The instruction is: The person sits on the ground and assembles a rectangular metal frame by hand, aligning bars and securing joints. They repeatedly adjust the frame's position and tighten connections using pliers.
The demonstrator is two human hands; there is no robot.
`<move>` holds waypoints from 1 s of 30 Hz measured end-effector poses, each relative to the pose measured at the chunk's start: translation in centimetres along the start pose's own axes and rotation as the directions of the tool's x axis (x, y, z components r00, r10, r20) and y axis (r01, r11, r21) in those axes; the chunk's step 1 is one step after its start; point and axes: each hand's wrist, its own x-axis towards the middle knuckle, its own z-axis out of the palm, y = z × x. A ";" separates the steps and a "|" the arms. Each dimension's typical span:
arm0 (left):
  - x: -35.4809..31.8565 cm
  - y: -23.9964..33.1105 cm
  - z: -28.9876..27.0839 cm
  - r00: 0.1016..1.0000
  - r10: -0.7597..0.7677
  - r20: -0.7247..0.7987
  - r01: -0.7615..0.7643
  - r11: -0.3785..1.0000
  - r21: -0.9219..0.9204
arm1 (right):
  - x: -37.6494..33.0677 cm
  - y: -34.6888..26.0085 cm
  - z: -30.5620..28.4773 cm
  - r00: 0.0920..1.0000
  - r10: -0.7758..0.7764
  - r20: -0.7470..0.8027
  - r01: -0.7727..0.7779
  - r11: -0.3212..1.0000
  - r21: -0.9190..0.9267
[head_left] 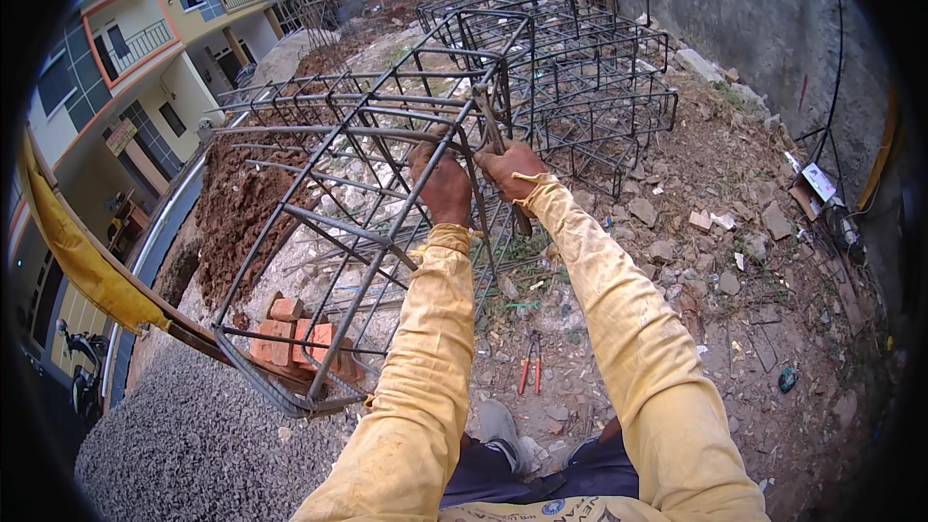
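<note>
A cage of tied steel rebar (372, 232) stretches in front of me, made of long bars with square stirrups. My left hand (445, 184) reaches in among its bars and closes around a bar near the end corner; some fingers are hidden behind the steel. Just to the right, my right hand (510, 170) grips a rusty steel tool (490, 119) with long handles. Its upper end rests against the bars at the corner, and a handle sticks out below my fist. Its exact kind is unclear.
Red-handled pincers (531, 364) lie on the ground before my feet. Red bricks (304, 340) sit inside the cage's near end, beside grey gravel (208, 445). More rebar cages (590, 68) stand behind, along a concrete wall (744, 29). Yellow fabric (82, 251) hangs at the left.
</note>
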 end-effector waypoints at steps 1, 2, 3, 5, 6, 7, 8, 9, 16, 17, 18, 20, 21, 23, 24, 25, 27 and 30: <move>-0.1 -1.6 -0.3 0.998 0.061 0.003 -0.061 0.991 0.121 | -0.4 -0.8 0.7 1.000 0.001 0.014 -0.001 1.000 -0.003; -0.1 -1.4 0.1 0.999 -0.034 0.017 0.034 0.999 -0.018 | -0.5 -1.0 0.3 1.000 0.006 0.009 -0.006 1.000 -0.018; -0.2 -1.3 0.3 0.991 -0.126 0.045 0.131 0.979 -0.154 | -0.4 -0.8 0.1 1.000 0.003 0.005 -0.003 1.000 -0.022; -0.3 -0.6 0.4 0.978 -0.187 0.093 0.205 0.941 -0.270 | -0.1 -0.4 -0.1 1.000 0.000 -0.004 0.000 0.999 -0.032; -0.3 -0.1 0.4 0.982 -0.161 0.102 0.183 0.949 -0.258 | 0.1 -0.1 -0.3 1.000 0.006 -0.003 -0.006 1.000 -0.019; -0.3 0.3 0.3 0.985 -0.136 0.110 0.159 0.956 -0.245 | 0.2 0.2 -0.5 1.000 0.011 -0.003 -0.011 1.000 -0.005; -0.1 0.1 0.1 0.983 -0.136 0.121 0.163 0.953 -0.254 | 0.2 0.1 -0.2 1.000 0.011 0.007 -0.012 1.000 0.014; 0.1 -0.2 -0.2 0.982 -0.136 0.133 0.167 0.950 -0.263 | 0.3 0.1 0.0 1.000 0.012 0.009 -0.012 1.000 0.023; 0.0 2.1 -0.8 0.966 -0.195 0.172 0.258 0.790 -0.556 | 0.6 0.7 0.3 1.000 0.021 0.004 -0.021 0.999 0.043; 0.0 2.1 -0.9 0.975 -0.162 0.154 0.218 0.833 -0.508 | 0.6 0.6 0.4 1.000 0.010 0.001 -0.010 0.999 0.043; -0.1 2.1 -1.0 0.982 -0.127 0.138 0.177 0.872 -0.457 | 0.6 0.6 0.4 1.000 0.014 -0.001 -0.014 0.999 0.050; -0.1 2.5 -0.9 0.965 -0.204 0.166 0.262 0.783 -0.564 | 0.4 0.6 0.4 1.000 0.022 -0.006 -0.022 0.998 0.064; 0.0 2.9 -0.8 0.926 -0.301 0.229 0.372 0.615 -0.696 | 0.4 0.6 0.3 0.999 0.035 -0.005 -0.035 0.996 0.086; 0.1 2.8 -0.5 0.889 -0.361 0.281 0.433 0.463 -0.773 | 0.4 0.6 0.3 0.998 0.060 0.003 -0.060 0.990 0.131; 0.1 2.3 -0.3 0.904 -0.341 0.256 0.408 0.515 -0.754 | 0.3 0.6 0.4 0.998 0.058 0.006 -0.058 0.989 0.138; 0.1 1.8 -0.2 0.919 -0.320 0.231 0.381 0.564 -0.732 | 0.4 0.6 0.5 0.998 0.056 0.008 -0.057 0.988 0.144; 0.1 1.0 0.0 0.992 -0.084 0.089 0.118 0.852 -0.511 | 0.4 0.6 0.6 0.998 0.056 0.008 -0.056 0.989 0.135; 0.5 0.6 0.3 0.899 -0.350 0.265 0.401 0.406 -0.821 | 0.5 0.4 0.6 0.998 0.057 0.002 -0.057 0.994 0.096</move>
